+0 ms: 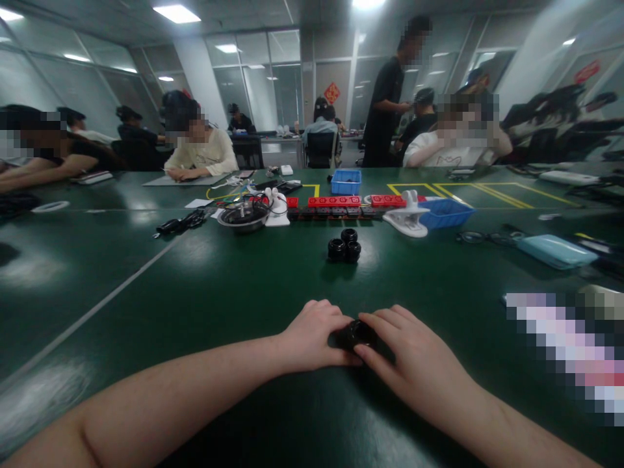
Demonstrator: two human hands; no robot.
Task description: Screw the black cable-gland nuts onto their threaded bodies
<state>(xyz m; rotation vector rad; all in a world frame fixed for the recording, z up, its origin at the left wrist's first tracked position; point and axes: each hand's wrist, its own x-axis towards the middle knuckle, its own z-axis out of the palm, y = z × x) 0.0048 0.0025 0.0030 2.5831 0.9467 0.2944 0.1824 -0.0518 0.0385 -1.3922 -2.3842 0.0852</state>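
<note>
Low on the green table [234,286], a glossy black ring-shaped part [359,333] sits between my two hands. My left hand [319,335] closes on its left side, the thumb along the near edge and the fingers curled behind. From the right, my right hand [402,341] pinches the same part with thumb and fingertips. Much of the part is covered by my fingers, so its exact kind is hard to make out. Farther forward stands a small cluster of similar black ring-shaped parts [336,249], close together with round openings on top.
Across the middle lie red power strips [334,201], a round metal dish [244,218], white clip-on devices [407,218] and blue bins [446,213]. A black cable bundle [180,223] is at left, a light-blue pouch [556,251] at right. Several people sit beyond; one person [387,97] stands.
</note>
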